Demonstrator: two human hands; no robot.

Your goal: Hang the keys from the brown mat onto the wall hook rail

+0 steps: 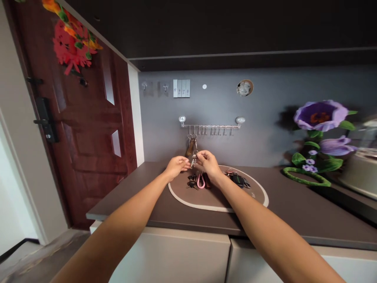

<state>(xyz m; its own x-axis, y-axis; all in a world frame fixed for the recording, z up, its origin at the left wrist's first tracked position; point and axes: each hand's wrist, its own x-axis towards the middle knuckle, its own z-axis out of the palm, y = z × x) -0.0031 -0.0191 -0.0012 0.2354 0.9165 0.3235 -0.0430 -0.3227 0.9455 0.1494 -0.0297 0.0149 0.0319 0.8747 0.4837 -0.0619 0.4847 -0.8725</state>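
Note:
My right hand [207,162] pinches a metal key ring [195,153] above the oval mat [188,202]. Small metal pieces [193,161] hang from the ring between my hands. Close to them on the left is my left hand [178,166], its fingers pressed together at the hanging pieces. Behind my hands, a brown key holder [191,147] hangs from the left end of the wall hook rail [210,126]. Dark keys [192,182], a pink loop [200,181] and a black fob [238,180] lie on the mat.
Purple felt flowers [321,116] stand on the right of the dark counter [282,212], beside a pale rounded appliance [361,173]. A red-brown door [88,137] is at the left. A dark cabinet [235,31] overhangs the counter.

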